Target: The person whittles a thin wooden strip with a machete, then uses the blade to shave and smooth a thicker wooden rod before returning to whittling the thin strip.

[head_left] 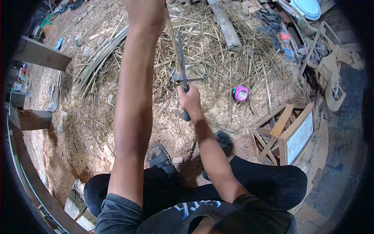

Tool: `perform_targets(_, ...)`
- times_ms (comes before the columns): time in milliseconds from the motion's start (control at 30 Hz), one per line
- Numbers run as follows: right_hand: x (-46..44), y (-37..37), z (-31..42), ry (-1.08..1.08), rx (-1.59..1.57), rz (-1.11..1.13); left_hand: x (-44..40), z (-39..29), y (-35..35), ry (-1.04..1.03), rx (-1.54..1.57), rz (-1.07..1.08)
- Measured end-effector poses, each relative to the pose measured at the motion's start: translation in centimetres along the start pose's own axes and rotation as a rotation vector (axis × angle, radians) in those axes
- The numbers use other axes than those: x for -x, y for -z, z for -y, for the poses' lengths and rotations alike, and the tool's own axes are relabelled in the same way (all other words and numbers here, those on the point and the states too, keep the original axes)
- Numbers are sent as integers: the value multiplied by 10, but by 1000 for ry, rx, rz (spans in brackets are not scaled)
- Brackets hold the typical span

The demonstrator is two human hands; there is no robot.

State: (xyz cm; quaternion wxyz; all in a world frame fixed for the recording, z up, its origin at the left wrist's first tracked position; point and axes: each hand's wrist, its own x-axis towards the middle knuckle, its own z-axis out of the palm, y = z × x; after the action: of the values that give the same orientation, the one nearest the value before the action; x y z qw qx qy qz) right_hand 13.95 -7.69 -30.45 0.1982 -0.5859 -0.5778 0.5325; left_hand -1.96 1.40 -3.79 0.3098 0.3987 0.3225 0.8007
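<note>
My right hand (190,99) is wrapped round the black handle of a long knife (182,58), its narrow blade pointing away from me. Right beside the blade stands a pale bamboo strip (174,37), its lower end at a greyish flat piece (189,73) with dark edges on the ground. At the top edge, my left hand (146,15) is closed at the strip's upper part; its fingers are mostly hidden and cut off by the frame. Whether blade and strip touch, I cannot tell.
Shavings and split strips (249,66) cover the ground. A pink tape measure (241,94) lies right of my right hand. Further right are a wooden frame stool (288,134) and a wooden chair-like frame (329,76). A round pole (226,25) lies ahead; wooden beams (43,54) jut in at left.
</note>
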Motion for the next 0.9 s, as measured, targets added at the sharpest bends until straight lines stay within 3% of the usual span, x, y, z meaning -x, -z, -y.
perform_targets(33,2,1,1,-79,58,10,1,0,-1,-5,0,1)
perform_targets(67,-17,-12,-42,-73,-17,-29,1,1,-3,-4,100,-11)
perform_targets(167,-18,-5,-28,-110,-29,31,0,2,4,34,210,67)
perform_targets(300,-7,4,-12,27,135,-76,-9,5,8,60,222,115)
perform_targets(367,5,10,15,-11,65,-60,-9,7,5,82,222,114)
perform_targets(433,7,6,17,98,-16,-101,-10,10,9,68,195,116)
perform_targets(500,8,0,-15,92,-36,-75,-14,10,11,78,201,113)
perform_targets(567,0,-2,-56,-63,165,-81,-18,11,16,77,212,138)
perform_targets(633,-5,-2,-46,-43,230,-63,-19,6,16,81,211,158)
perform_targets(767,-8,-4,-22,-49,57,-76,-11,5,22,74,196,115)
perform_targets(833,18,21,58,156,-111,-7,-10,6,26,53,155,167)
perform_targets(900,23,31,98,258,75,-42,-9,5,24,92,176,121)
